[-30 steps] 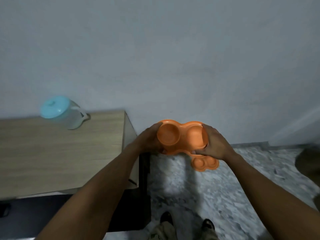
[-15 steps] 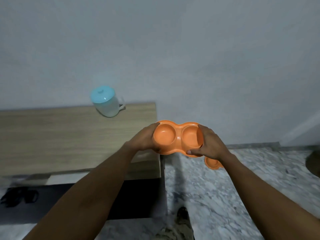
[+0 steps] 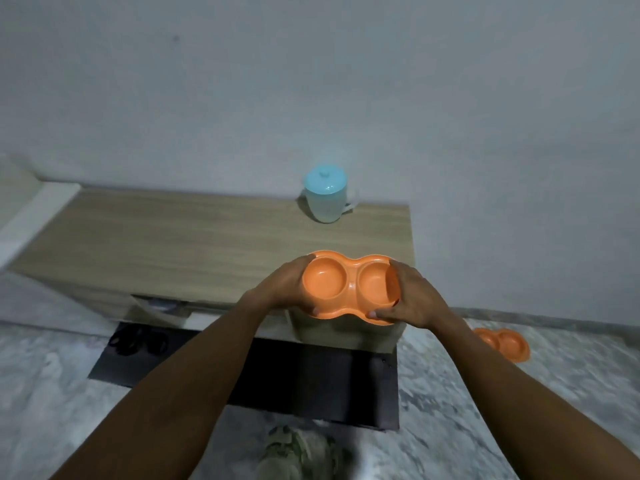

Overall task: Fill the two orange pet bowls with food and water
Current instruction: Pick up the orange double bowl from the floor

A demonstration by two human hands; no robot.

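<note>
Seen from the head camera, both hands grip a double orange pet bowl over the right front corner of the wooden table: the left hand wraps its left end, the right hand clasps its right end, fingertips curled under the near rim. Both wells look empty. A second double orange bowl lies on the marble floor to the right, partly hidden by the right forearm. A lidded teal pitcher stands upright at the table's far edge, near the wall. A dark mat lies below the table.
</note>
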